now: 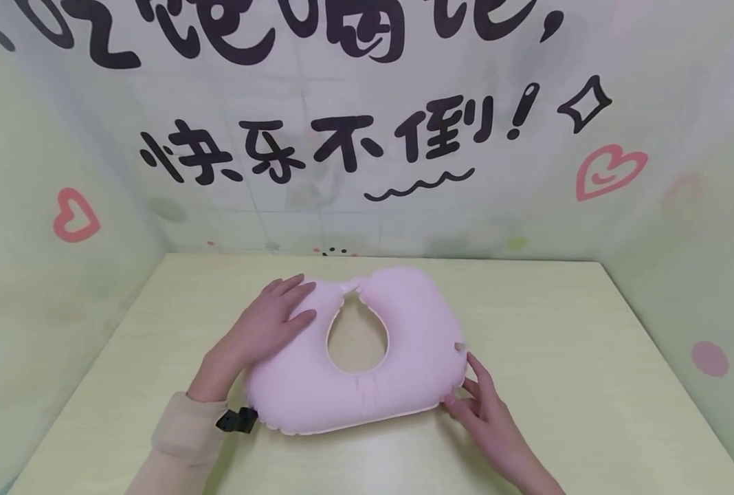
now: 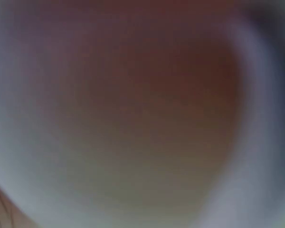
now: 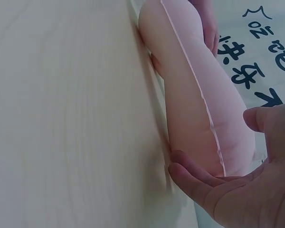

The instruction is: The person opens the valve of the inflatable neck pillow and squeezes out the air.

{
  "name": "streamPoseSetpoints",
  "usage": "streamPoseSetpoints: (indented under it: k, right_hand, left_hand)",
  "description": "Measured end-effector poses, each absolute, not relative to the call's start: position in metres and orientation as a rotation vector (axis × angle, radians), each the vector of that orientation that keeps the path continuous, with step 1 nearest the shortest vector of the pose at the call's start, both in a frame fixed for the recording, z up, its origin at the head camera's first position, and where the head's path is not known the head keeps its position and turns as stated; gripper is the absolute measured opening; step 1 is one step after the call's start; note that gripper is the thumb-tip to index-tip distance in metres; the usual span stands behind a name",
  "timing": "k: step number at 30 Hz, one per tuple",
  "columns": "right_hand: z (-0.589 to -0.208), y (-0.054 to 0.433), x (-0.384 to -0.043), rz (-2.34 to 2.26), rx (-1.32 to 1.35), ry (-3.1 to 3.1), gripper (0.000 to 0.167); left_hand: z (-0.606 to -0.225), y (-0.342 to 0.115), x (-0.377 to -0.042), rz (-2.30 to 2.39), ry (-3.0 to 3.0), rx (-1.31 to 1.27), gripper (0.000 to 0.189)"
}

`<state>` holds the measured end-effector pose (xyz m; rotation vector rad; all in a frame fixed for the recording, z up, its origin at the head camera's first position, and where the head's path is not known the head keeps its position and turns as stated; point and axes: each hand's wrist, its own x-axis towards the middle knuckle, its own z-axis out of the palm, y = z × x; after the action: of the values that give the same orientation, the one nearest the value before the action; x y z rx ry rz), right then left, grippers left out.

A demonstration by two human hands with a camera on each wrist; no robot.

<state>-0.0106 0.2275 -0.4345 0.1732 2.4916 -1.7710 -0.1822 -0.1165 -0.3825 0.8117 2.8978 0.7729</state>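
Observation:
A pale pink inflated U-shaped neck pillow [image 1: 416, 344] lies on the table, its two rounded ends nearly meeting at the far side. On its left lobe rests my left hand [image 1: 269, 322], palm down with the fingers stretched out. My right hand [image 1: 489, 419] is at the pillow's right edge, close to a small valve [image 1: 460, 346]. The right wrist view shows the pillow's side seam [image 3: 203, 102], with the right fingers [image 3: 192, 183] low by its end and the thumb [image 3: 256, 118] spread apart. The left wrist view is blurred by something very close.
The pale wooden table [image 1: 559, 357] meets a printed backdrop [image 1: 515, 206] along its far edge, with matching walls at both sides. A small black device [image 1: 237, 420] sits on the left wrist beside the pillow's lower left corner.

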Motion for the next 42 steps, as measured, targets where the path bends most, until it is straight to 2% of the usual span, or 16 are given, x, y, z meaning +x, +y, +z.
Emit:
streamPoseSetpoints:
  k: [9, 20, 31, 42]
  right_hand:
    - [-0.434, 0.225, -0.009, -1.723, 0.180, 2.537, 0.080]
    - [-0.428, 0.240, -0.021, -1.614, 0.193, 2.823, 0.062]
    - [-0.419, 0.242, -0.051, -1.488, 0.207, 3.138, 0.044]
    - [-0.415, 0.235, -0.057, -1.295, 0.111, 3.425, 0.007]
  left_hand:
    - [-0.384, -0.119, -0.184, 0.784, 2.886, 0.814, 0.054]
    - [-0.382, -0.136, -0.180, 0.938, 2.862, 0.774, 0.052]
    - [-0.375, -0.124, -0.154, 0.744, 3.024, 0.809, 0.052]
    - [-0.378, -0.117, -0.144, 0.722, 3.024, 0.849, 0.052]
